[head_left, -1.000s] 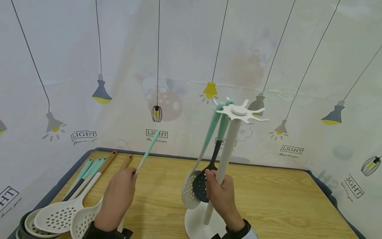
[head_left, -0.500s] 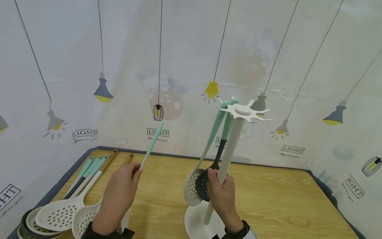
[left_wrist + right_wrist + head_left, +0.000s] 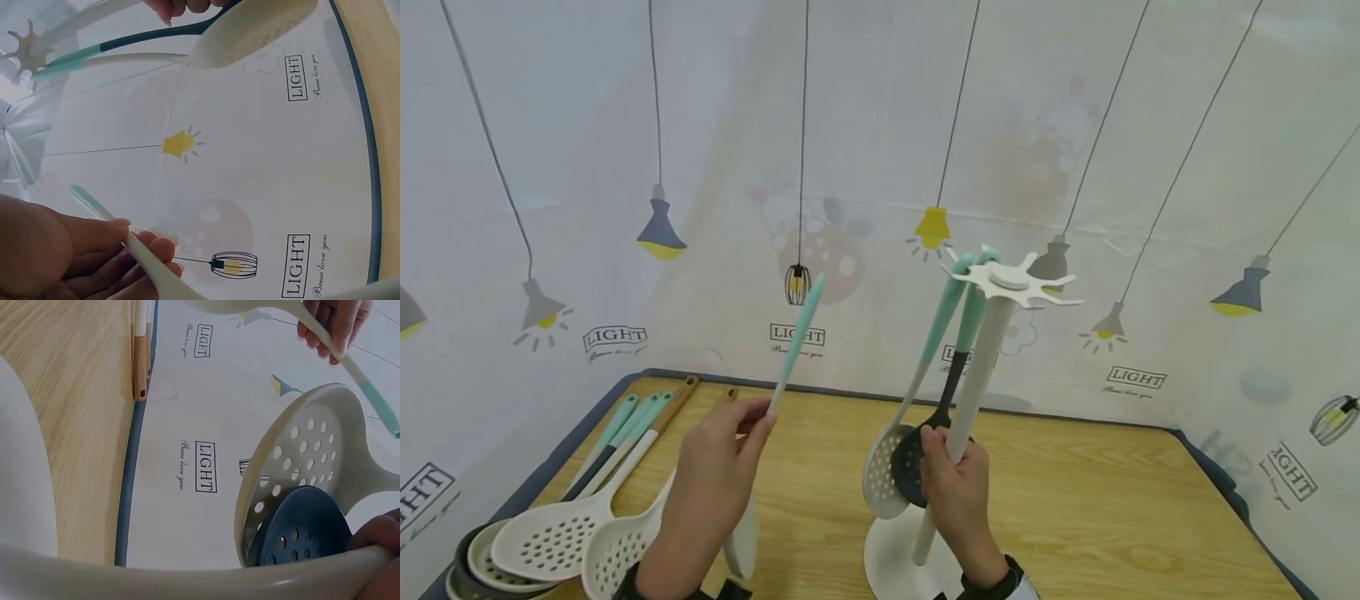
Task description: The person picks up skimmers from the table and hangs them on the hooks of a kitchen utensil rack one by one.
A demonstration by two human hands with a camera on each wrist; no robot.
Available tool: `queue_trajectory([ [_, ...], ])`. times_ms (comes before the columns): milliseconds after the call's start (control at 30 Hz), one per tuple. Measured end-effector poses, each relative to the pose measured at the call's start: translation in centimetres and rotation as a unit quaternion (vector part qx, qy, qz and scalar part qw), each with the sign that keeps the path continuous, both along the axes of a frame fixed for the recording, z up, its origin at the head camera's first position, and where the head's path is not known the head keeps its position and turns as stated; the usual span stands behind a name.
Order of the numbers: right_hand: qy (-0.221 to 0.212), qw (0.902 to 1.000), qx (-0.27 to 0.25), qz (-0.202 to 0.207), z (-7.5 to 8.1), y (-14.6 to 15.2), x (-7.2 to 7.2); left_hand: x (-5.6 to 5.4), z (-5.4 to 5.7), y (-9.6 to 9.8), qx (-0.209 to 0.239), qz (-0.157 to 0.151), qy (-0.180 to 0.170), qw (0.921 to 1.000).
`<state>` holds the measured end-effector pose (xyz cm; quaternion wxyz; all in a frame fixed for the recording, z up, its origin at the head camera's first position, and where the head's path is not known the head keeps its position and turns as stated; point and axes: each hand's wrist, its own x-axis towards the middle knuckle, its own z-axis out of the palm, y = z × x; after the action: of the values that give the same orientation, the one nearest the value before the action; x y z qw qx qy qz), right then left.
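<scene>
My left hand point(image 3: 718, 467) pinches the neck of a white utensil with a mint-green handle point(image 3: 801, 329). Its handle points up, and its smooth white head point(image 3: 743, 540) hangs below the hand, partly hidden. My right hand point(image 3: 953, 492) grips the post of a white utensil stand point(image 3: 983, 367), which has a round base and a hooked top. From the hooks on its left side hang a white slotted skimmer point(image 3: 880, 483) and a dark slotted skimmer point(image 3: 908, 467). In the right wrist view the dark skimmer point(image 3: 300, 525) overlaps the white one point(image 3: 306, 440).
At the table's left lie stacked utensils, with a white skimmer point(image 3: 546, 537) on top and a white perforated ladle point(image 3: 613, 554) beside it. Several mint handles point(image 3: 625, 425) and wooden handles point(image 3: 673, 404) point to the back. A printed cloth point(image 3: 865, 125) hangs behind the wooden table point(image 3: 1112, 500).
My left hand has moved right and slightly up, raising the mint-handled utensil so its white head shows below the hand. The right hand keeps its hold on the stand.
</scene>
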<state>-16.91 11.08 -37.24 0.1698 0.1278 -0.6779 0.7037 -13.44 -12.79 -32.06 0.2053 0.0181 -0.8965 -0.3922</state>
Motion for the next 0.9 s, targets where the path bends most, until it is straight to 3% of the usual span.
queue_trajectory([
  [233,-0.007,0.9999,0.001,-0.009,0.1,0.0,0.0,0.7,0.9,1.6,0.066,-0.023,0.059,0.9958],
  [367,-0.01,0.9999,-0.006,-0.01,0.0,0.1,0.0,0.9,1.5,2.7,0.095,-0.042,0.116,0.9879],
  [500,-0.007,0.9999,-0.014,-0.005,-0.2,0.1,0.0,1.0,1.9,4.0,0.125,-0.071,0.147,0.9786],
  [700,-0.006,0.9998,-0.02,-0.001,-0.3,0.0,0.0,1.2,2.3,5.8,0.142,-0.102,0.176,0.9688],
  [900,-0.004,0.9999,-0.014,-0.002,-0.3,-0.1,-0.1,1.2,2.1,6.8,0.13,-0.123,0.228,0.957],
])
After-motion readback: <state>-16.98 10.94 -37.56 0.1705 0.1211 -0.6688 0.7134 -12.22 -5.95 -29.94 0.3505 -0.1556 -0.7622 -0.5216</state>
